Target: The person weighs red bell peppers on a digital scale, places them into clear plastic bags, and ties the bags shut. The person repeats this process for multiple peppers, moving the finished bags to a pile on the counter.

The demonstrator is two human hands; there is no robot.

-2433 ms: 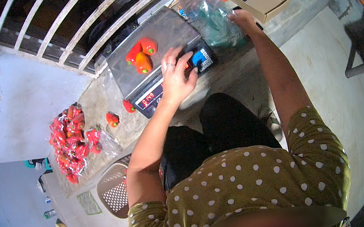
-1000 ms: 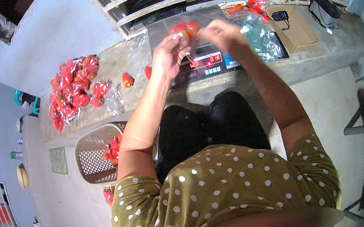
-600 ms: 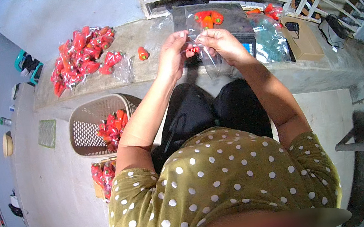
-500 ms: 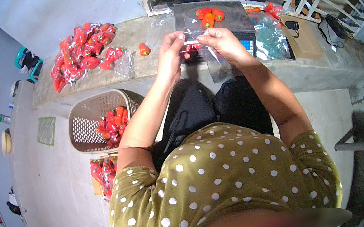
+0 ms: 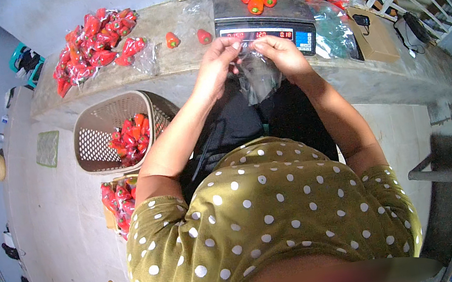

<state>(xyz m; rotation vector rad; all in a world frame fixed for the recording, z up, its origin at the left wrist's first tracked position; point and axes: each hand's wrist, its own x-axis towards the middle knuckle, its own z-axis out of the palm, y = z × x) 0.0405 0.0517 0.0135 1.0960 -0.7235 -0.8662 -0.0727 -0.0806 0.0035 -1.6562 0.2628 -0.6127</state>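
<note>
A clear plastic bag (image 5: 259,78) hangs from my two hands over my lap. My left hand (image 5: 219,61) pinches its top edge on one side, and the fingers of my right hand (image 5: 280,51) close on the other. The bag looks empty. Just beyond my hands stands a digital scale (image 5: 220,1) with a lit red display, and several red-orange peppers (image 5: 255,4) lie on its dark plate. Two single peppers rest on the ledge left of the scale: an orange-red one (image 5: 173,40) and a redder one (image 5: 204,36) near my left hand.
Bagged red peppers (image 5: 95,40) are heaped on the concrete ledge (image 5: 155,24) at the left. Below stands a beige basket (image 5: 95,136) with loose peppers (image 5: 131,136), and more bagged peppers (image 5: 120,203) beside it. Right of the scale lie plastic bags (image 5: 332,24) and a cardboard piece (image 5: 375,47).
The bag has swung from held stretched flat to hanging down between my hands. The scale's display and a second single pepper on the ledge now show. The whole view has shifted slightly.
</note>
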